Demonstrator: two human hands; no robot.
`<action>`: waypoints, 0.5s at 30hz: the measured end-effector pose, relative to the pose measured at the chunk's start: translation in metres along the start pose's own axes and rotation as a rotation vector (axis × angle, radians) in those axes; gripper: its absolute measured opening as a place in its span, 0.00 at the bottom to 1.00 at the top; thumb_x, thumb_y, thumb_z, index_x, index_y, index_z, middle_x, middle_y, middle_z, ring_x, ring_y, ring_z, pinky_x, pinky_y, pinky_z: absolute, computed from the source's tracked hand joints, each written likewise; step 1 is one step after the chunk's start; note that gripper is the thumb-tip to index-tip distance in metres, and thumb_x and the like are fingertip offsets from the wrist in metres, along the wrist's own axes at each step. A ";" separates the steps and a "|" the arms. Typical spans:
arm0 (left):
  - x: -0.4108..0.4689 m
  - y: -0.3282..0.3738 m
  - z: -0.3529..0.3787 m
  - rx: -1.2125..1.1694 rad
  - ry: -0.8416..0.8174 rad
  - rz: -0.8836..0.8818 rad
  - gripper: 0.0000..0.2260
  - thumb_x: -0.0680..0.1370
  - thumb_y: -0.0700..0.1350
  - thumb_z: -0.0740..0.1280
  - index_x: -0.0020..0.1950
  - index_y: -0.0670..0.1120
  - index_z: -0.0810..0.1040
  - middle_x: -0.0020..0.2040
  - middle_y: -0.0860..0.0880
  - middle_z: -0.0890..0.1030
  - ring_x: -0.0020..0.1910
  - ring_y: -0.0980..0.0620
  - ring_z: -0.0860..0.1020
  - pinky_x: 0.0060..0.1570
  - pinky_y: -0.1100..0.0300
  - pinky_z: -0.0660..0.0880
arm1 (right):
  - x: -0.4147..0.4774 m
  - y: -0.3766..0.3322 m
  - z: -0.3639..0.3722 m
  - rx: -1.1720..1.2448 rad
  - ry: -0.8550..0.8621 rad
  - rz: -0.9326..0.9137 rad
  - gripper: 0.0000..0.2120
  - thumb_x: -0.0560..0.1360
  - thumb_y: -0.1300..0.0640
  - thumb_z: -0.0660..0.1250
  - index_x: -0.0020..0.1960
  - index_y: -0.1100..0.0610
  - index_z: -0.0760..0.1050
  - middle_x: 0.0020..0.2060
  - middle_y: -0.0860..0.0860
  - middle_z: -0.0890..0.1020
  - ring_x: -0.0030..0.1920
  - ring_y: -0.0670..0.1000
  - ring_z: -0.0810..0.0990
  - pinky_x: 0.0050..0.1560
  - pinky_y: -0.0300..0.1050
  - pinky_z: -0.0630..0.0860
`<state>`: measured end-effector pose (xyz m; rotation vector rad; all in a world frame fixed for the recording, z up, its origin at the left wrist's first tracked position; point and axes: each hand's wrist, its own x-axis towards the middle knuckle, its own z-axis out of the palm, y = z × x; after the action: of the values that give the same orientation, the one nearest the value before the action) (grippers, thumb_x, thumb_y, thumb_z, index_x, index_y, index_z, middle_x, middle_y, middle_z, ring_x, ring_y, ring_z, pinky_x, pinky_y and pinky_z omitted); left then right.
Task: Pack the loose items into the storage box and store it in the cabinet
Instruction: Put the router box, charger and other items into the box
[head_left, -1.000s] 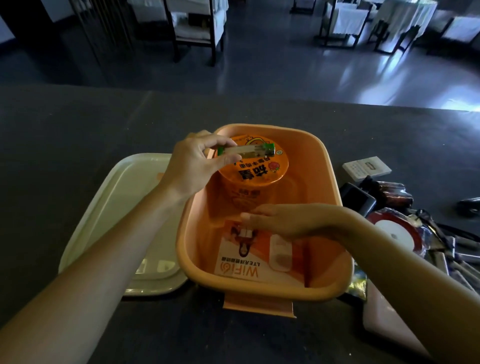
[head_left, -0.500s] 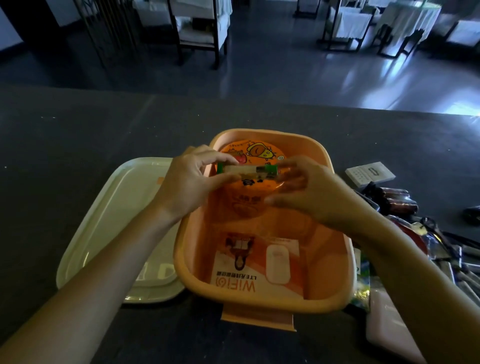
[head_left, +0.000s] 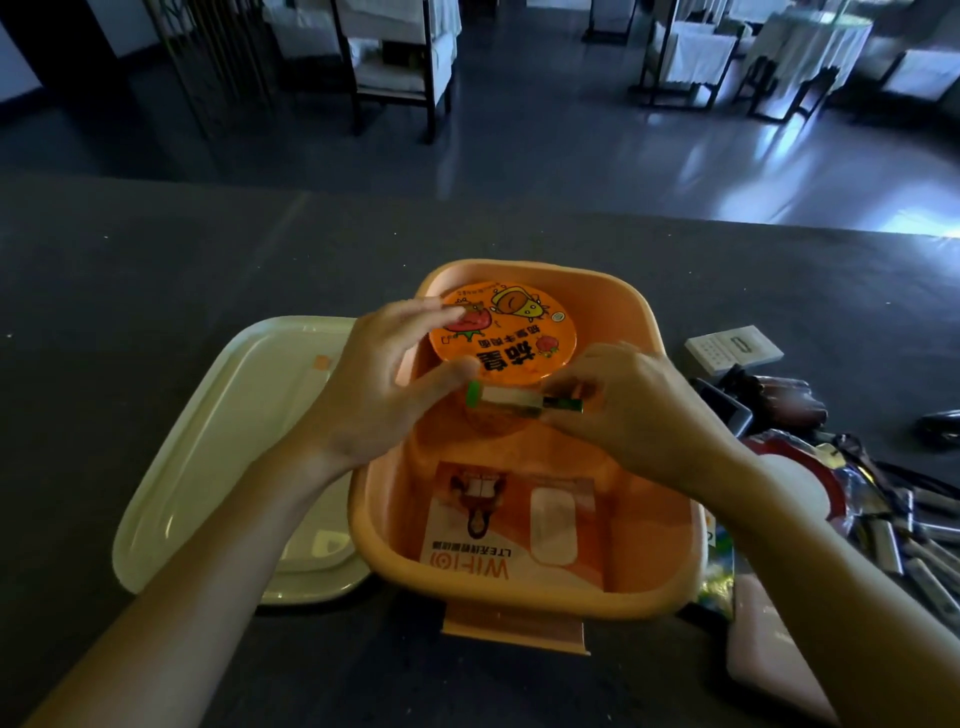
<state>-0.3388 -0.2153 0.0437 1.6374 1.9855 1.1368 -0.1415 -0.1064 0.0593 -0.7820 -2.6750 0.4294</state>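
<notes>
Our right hand (head_left: 639, 415) pinches a green-and-white pack (head_left: 511, 406) over the open middle of the orange storage box (head_left: 524, 270), at the noodle cup (head_left: 519, 322) rim, our relaxed left hand (head_left: 374, 389) at its other end.

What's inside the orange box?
In the box, a noodle cup stands at the far end and a WiFi carton lies flat on the bottom. The right hand holds a green-ended pack above them. Anything under the cup, carton or hands is covered.
</notes>
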 end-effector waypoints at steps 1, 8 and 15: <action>-0.003 -0.005 -0.001 0.003 -0.012 -0.051 0.37 0.64 0.75 0.53 0.69 0.59 0.64 0.71 0.57 0.61 0.71 0.59 0.55 0.68 0.55 0.56 | 0.000 0.000 0.004 -0.035 -0.055 -0.001 0.10 0.71 0.49 0.68 0.52 0.49 0.78 0.46 0.44 0.78 0.47 0.43 0.72 0.46 0.38 0.71; -0.013 -0.009 -0.002 -0.013 -0.106 -0.118 0.34 0.65 0.75 0.50 0.69 0.67 0.51 0.76 0.57 0.52 0.73 0.60 0.48 0.72 0.45 0.49 | 0.011 -0.014 0.045 -0.088 -0.272 0.013 0.08 0.75 0.55 0.64 0.52 0.57 0.75 0.50 0.51 0.76 0.44 0.50 0.78 0.44 0.47 0.79; -0.017 0.004 -0.002 -0.059 -0.099 -0.112 0.43 0.63 0.74 0.55 0.73 0.57 0.54 0.70 0.62 0.50 0.73 0.58 0.48 0.70 0.57 0.47 | 0.009 -0.007 0.051 -0.013 -0.680 0.124 0.15 0.75 0.50 0.64 0.60 0.52 0.69 0.51 0.48 0.76 0.45 0.45 0.77 0.45 0.40 0.76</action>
<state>-0.3322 -0.2314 0.0443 1.5036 1.9367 1.0433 -0.1717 -0.1165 0.0178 -0.9401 -3.2527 0.8377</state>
